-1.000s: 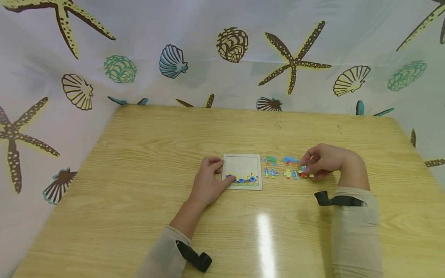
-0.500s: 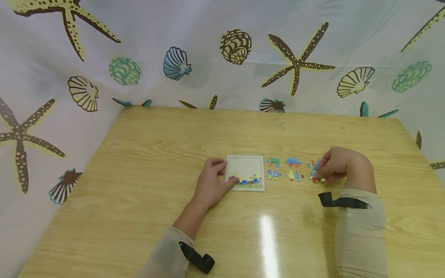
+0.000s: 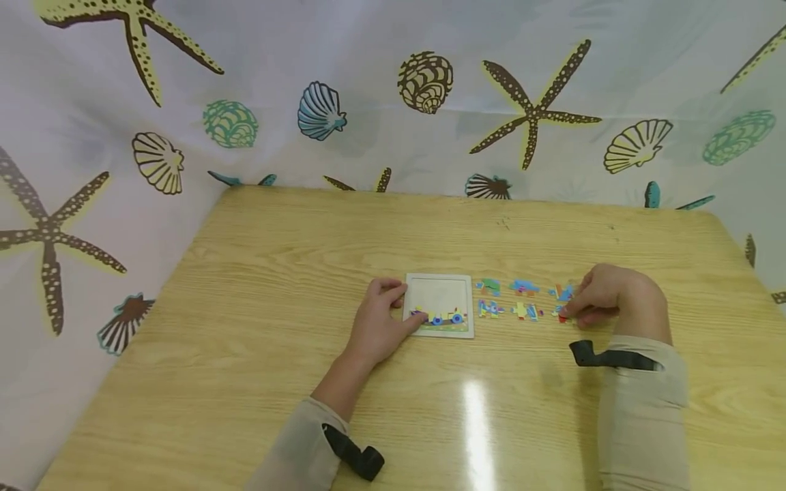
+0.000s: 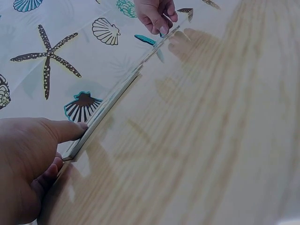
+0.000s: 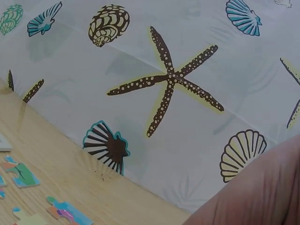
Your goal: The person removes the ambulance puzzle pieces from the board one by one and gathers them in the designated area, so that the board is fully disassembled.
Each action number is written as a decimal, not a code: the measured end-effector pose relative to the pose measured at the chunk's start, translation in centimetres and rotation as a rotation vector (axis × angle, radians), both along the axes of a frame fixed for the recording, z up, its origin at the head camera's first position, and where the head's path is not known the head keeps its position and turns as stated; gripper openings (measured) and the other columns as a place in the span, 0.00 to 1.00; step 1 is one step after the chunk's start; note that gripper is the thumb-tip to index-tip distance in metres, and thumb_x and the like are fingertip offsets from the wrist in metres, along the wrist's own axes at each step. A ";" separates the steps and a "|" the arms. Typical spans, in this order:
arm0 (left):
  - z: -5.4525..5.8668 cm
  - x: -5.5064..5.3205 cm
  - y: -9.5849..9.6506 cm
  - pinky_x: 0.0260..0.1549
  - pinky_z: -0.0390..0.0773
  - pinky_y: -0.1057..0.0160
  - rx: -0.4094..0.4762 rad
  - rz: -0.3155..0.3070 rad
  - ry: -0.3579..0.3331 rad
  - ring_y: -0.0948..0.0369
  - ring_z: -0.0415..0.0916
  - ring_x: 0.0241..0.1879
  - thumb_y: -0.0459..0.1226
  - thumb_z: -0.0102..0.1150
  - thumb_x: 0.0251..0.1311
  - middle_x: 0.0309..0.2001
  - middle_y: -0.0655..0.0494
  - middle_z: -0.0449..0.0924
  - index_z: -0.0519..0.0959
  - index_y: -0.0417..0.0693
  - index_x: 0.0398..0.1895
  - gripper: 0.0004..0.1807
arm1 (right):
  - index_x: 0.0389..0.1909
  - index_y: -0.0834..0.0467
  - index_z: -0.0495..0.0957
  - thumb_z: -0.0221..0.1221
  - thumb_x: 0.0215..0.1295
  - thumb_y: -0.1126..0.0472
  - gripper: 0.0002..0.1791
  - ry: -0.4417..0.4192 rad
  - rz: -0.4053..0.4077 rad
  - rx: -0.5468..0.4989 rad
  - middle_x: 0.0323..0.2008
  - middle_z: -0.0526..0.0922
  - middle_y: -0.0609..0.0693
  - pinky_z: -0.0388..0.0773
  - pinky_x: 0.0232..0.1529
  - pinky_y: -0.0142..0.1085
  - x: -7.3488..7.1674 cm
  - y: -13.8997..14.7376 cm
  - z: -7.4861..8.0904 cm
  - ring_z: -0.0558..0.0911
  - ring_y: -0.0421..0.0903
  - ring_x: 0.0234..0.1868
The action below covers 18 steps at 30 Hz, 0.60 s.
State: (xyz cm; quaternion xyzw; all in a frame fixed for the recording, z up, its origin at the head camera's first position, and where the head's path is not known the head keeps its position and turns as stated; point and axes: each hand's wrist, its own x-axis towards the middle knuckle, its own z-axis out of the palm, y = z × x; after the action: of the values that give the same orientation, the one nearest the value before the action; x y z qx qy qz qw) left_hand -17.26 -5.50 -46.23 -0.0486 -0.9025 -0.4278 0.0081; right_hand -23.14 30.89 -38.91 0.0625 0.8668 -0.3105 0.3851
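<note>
In the head view my left hand (image 3: 380, 322) holds a pale square puzzle board (image 3: 439, 286) at its left side. The thumb lies over the board's lower left corner and the other fingers are at its left edge. A strip of train picture fills the board's lower part. My right hand (image 3: 604, 296) pinches a red and blue puzzle piece (image 3: 561, 312) at the right end of the lower row. Part of that piece is hidden by the fingers. In the right wrist view only a blurred part of the right hand (image 5: 253, 192) shows.
Loose puzzle pieces lie in two rows right of the board, among them a green one (image 3: 489, 286), a blue one (image 3: 524, 287) and a yellow one (image 3: 525, 311). The wooden table (image 3: 276, 273) meets a shell-patterned cloth (image 3: 368, 102) behind and at the sides.
My right hand has moved right with the red and blue piece, away from the yellow one, uncovering an upper-row piece. The left hand stays on the board. The head view has shifted slightly.
</note>
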 end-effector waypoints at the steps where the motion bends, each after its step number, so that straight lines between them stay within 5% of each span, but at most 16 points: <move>1: 0.0 0.0 0.0 0.55 0.77 0.56 -0.001 -0.001 0.002 0.53 0.75 0.53 0.42 0.75 0.53 0.62 0.46 0.69 0.75 0.32 0.62 0.36 | 0.34 0.61 0.80 0.71 0.59 0.55 0.14 0.009 0.000 -0.008 0.21 0.85 0.45 0.80 0.33 0.32 0.0 0.0 0.1 0.84 0.37 0.22; 7: -0.1 -0.1 0.0 0.55 0.77 0.56 -0.016 0.001 0.006 0.54 0.75 0.54 0.43 0.75 0.54 0.63 0.46 0.68 0.75 0.32 0.63 0.36 | 0.36 0.63 0.73 0.70 0.61 0.55 0.18 0.068 0.006 -0.090 0.28 0.82 0.48 0.83 0.35 0.33 0.0 -0.4 0.3 0.84 0.39 0.25; 18: -0.3 -0.1 -0.1 0.56 0.77 0.57 -0.018 -0.003 0.010 0.54 0.76 0.54 0.43 0.75 0.53 0.63 0.47 0.68 0.75 0.33 0.63 0.36 | 0.36 0.63 0.77 0.69 0.62 0.56 0.15 0.168 0.055 -0.169 0.33 0.83 0.48 0.83 0.36 0.34 -0.4 -1.8 0.2 0.84 0.40 0.29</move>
State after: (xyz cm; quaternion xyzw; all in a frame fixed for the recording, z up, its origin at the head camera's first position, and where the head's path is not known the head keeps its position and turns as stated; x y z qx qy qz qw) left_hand -17.36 -5.59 -46.50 -0.0521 -0.9063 -0.4194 0.0114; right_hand -23.51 29.06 -38.75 -0.0204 0.8681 -0.3761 0.3233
